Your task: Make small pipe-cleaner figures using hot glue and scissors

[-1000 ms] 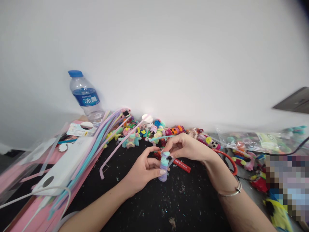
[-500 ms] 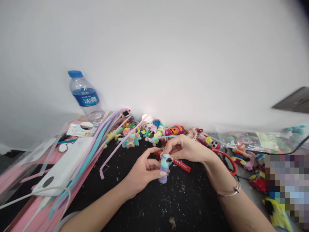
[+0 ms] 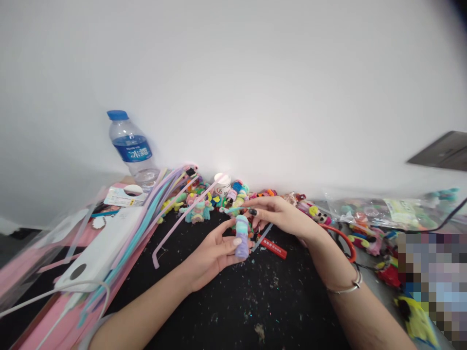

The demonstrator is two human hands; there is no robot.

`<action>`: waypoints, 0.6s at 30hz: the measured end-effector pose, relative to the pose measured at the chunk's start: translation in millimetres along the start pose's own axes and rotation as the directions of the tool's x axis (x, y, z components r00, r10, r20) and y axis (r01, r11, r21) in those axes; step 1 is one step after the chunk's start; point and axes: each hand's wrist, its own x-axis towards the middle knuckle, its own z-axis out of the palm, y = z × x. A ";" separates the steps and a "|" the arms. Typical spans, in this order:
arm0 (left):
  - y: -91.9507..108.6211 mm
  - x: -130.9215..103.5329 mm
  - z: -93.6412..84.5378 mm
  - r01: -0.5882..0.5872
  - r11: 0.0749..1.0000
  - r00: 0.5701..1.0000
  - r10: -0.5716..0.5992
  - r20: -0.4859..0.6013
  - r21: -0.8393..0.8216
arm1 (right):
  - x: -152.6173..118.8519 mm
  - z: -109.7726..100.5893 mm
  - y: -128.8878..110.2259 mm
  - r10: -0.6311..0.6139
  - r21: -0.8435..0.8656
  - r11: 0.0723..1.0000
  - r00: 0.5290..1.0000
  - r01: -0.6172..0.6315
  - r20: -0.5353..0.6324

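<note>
My left hand [image 3: 215,250] is closed around a tightly coiled fuzzy pipe-cleaner tube [image 3: 242,238], turquoise at the top and lavender below, standing nearly upright. Beyond it, my right hand [image 3: 273,215] has its thumb and index finger pinched on the right end of a thin turquoise pipe cleaner [image 3: 233,209]. The other right fingers curl underneath, partly hidden. Below this hand lie a pale translucent stick [image 3: 262,236] and a red flat object with white lettering [image 3: 274,248], both on the black table surface [image 3: 277,301].
Several small pipe-cleaner figures [image 3: 198,208] line the wall with a white cup [image 3: 222,183]. On the left are a bundle of pastel pipe cleaners [image 3: 136,238], a white power bank-like box [image 3: 98,253] with cable, and a water bottle [image 3: 131,148]. A clear bag [image 3: 372,211] lies right.
My right hand has left the top of the coiled tube and moved up to the turquoise pipe cleaner. My left hand has shifted the tube slightly up and left.
</note>
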 end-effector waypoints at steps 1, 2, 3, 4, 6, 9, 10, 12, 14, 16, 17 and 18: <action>0.5 0.4 -0.6 0.003 0.999 1.000 -0.003 -0.002 -0.035 | -0.7 -1.1 -1.8 0.009 -0.016 1.000 0.999 -0.010 -0.049; 0.9 0.8 -1.0 0.005 0.998 1.000 -0.006 -0.003 -0.067 | -1.5 -2.1 -4.1 0.025 -0.026 0.999 0.995 -0.027 -0.095; 1.3 1.2 -1.4 0.006 0.995 1.000 -0.007 -0.004 -0.095 | -2.3 -2.8 -6.5 0.048 -0.028 0.998 0.989 -0.052 -0.138; 1.6 1.6 -1.7 0.007 0.993 1.000 -0.008 -0.007 -0.120 | -3.1 -3.2 -8.9 0.070 -0.026 0.997 0.983 -0.076 -0.172; 2.0 2.4 -2.4 0.004 0.987 1.000 -0.008 -0.027 -0.162 | -4.2 -3.6 -12.6 0.097 -0.025 0.994 0.974 -0.105 -0.204; 1.9 3.4 -4.7 -0.015 0.979 0.997 0.000 -0.074 -0.203 | -5.1 -4.9 -14.3 0.106 -0.044 0.992 0.972 -0.118 -0.210; 1.9 3.8 -5.9 -0.026 0.977 0.997 0.009 -0.083 -0.211 | -5.5 -6.0 -14.0 0.112 -0.061 0.990 0.970 -0.128 -0.216; 2.0 4.8 -8.4 -0.057 0.975 0.995 0.038 -0.090 -0.215 | -6.7 -9.0 -13.1 0.127 -0.131 0.978 0.964 -0.161 -0.235; 2.4 6.0 -10.5 -0.092 0.974 0.991 0.070 -0.110 -0.207 | -8.3 -12.3 -11.8 0.130 -0.230 0.955 0.962 -0.186 -0.240; 2.6 7.4 -12.1 -0.121 0.973 0.986 0.095 -0.140 -0.194 | -9.5 -13.7 -10.2 0.113 -0.335 0.924 0.970 -0.183 -0.216; 2.4 8.1 -12.7 -0.132 0.973 0.983 0.103 -0.154 -0.188 | -9.6 -13.2 -9.4 0.100 -0.381 0.909 0.977 -0.167 -0.188; 2.1 8.7 -13.1 -0.140 0.973 0.980 0.110 -0.163 -0.183 | -9.5 -11.6 -8.6 0.087 -0.418 0.897 0.985 -0.143 -0.151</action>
